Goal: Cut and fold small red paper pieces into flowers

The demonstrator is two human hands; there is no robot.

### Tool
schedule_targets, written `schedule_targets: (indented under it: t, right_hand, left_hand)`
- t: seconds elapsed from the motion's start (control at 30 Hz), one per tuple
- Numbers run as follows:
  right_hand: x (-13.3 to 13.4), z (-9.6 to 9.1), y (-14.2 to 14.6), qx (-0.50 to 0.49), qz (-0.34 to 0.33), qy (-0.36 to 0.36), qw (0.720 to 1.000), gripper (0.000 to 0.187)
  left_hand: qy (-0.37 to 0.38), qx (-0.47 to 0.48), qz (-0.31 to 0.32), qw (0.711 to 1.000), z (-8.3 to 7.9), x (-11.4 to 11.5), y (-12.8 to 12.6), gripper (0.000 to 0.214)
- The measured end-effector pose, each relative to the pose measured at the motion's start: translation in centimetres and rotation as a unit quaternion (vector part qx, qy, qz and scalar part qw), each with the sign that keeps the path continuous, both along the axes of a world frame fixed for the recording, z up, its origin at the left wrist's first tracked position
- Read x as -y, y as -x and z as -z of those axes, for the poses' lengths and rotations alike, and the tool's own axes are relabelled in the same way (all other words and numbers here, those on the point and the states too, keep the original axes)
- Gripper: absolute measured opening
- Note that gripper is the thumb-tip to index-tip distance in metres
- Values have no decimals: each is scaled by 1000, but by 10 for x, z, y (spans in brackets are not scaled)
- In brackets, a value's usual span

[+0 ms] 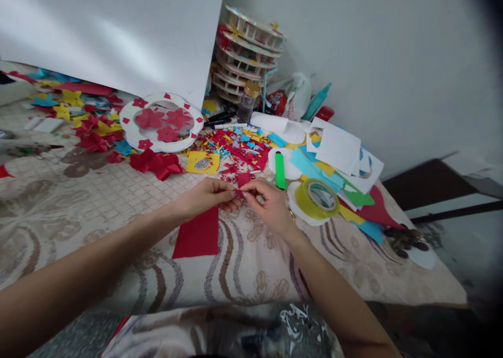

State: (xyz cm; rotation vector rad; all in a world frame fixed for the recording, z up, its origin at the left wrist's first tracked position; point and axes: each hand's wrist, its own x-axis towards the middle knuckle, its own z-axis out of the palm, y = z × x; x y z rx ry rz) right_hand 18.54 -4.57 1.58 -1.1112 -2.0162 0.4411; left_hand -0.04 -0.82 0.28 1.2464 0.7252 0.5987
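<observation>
My left hand [214, 193] and my right hand [269, 203] meet over the table's middle, fingertips pinched on a small piece of red paper [239, 193]. Its exact shape is mostly hidden by the fingers. Just beyond it shows another bit of red paper [243, 179]. Below my left hand a larger red paper sheet [196, 236] lies flat on the cloth. A green cutter [280, 170] rests close to my right hand, on a white paper shape. To the right of that hand sits a roll of yellow tape [314, 199].
A pile of colored scraps [239, 148] spreads behind my hands. At left lie paper flowers [153, 163] and a white scalloped ring [129, 130]. A tiered round stand [251, 49] and a gold-capped jar [247, 104] stand at the back. Cut papers [340, 151] cover the right side.
</observation>
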Motion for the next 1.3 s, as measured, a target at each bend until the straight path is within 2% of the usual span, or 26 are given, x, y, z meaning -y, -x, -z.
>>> schedule_targets:
  t: [0.13,0.23,0.57,0.73,0.8,0.9,0.97,1.1,1.3]
  right_hand:
    - [-2,5,-4,42,-29,-44,998,19]
    - [-2,7,-6,87,-47,-67,993,24]
    - [-2,11,-9,170,-52,-82,981,30]
    - [-3,12,-8,175,-55,-80,980,28]
    - [-3,11,-7,156,-66,-66,983,29]
    - [-3,8,-4,72,-58,-23,995,25]
    - [-2,6,-1,-1,-36,38,999,21]
    - [-2,6,5,-93,-12,160,983,18]
    - [-4,8,6,-92,7,176,980,18]
  left_hand:
    - [67,23,0,997,1,-1,0,25]
    - [89,32,-11,995,-1,-1,1,27]
    - [84,23,-11,996,-3,-3,3,24]
    - [46,3,-19,999,-1,-3,2,28]
    - [20,-14,-41,999,0,-3,2,30]
    - [-16,-37,-60,997,1,-3,1,31]
    - [-45,-45,-54,996,-1,-2,1,31]
    - [-94,-58,-35,993,-3,1,0,30]
    - [-117,-77,-18,990,-2,4,-1,27]
